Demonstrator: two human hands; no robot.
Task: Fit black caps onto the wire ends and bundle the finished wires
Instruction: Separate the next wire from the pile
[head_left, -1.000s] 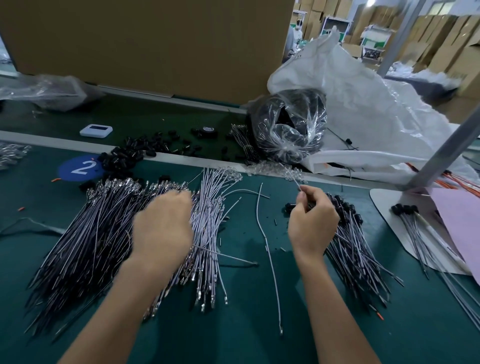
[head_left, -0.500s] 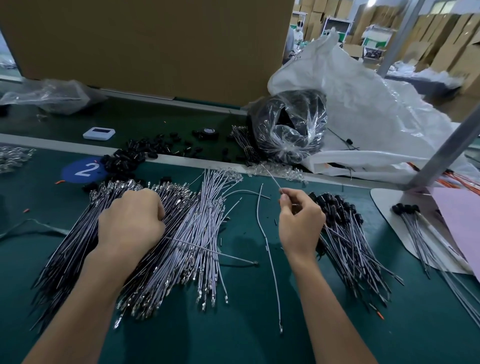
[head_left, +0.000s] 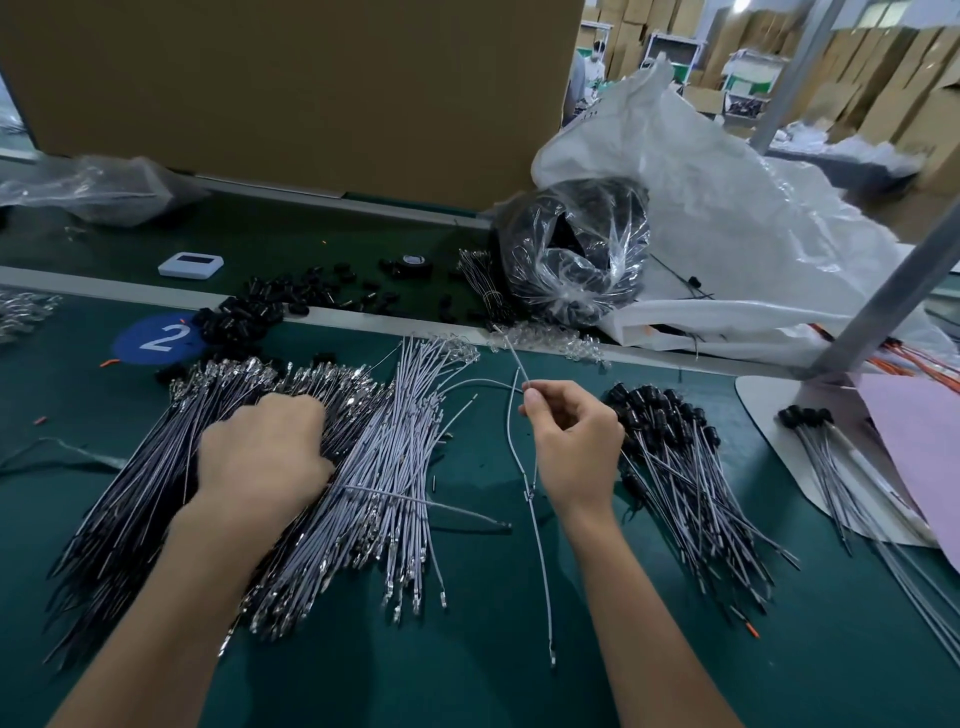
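Green matting (head_left: 519, 686) is covering the workbench, with one tall cardboard sheet (head_left: 291, 78) standing behind it.

Two hands are showing in the head view. The left hand (head_left: 262, 452) is lying knuckles-up on the one big pile of uncapped wires (head_left: 384, 467), far too many to count. Its fingers are curling down among the strands, and I cannot tell whether they are gripping any. The right hand (head_left: 574, 441) is hovering above the mat between the piles, pinching one single wire (head_left: 511, 357) between thumb and forefinger. Its other three fingers are curling loosely, and the wire's free end is pointing up and away.

One loose wire (head_left: 541, 561) is lying curved on the mat between the forearms. Just right of the right hand, one pile of capped wires (head_left: 685, 467) is fanning out. One smaller bunch (head_left: 826, 441) is resting on one white board (head_left: 763, 405) at the far right.

One heap of loose black caps (head_left: 244, 317) is sitting beside one blue sticker (head_left: 156, 338) bearing a 2. Behind them are lying one white gadget (head_left: 190, 265), one tape roll (head_left: 413, 265), one clear bag (head_left: 571, 254) and one large white sack (head_left: 727, 218).
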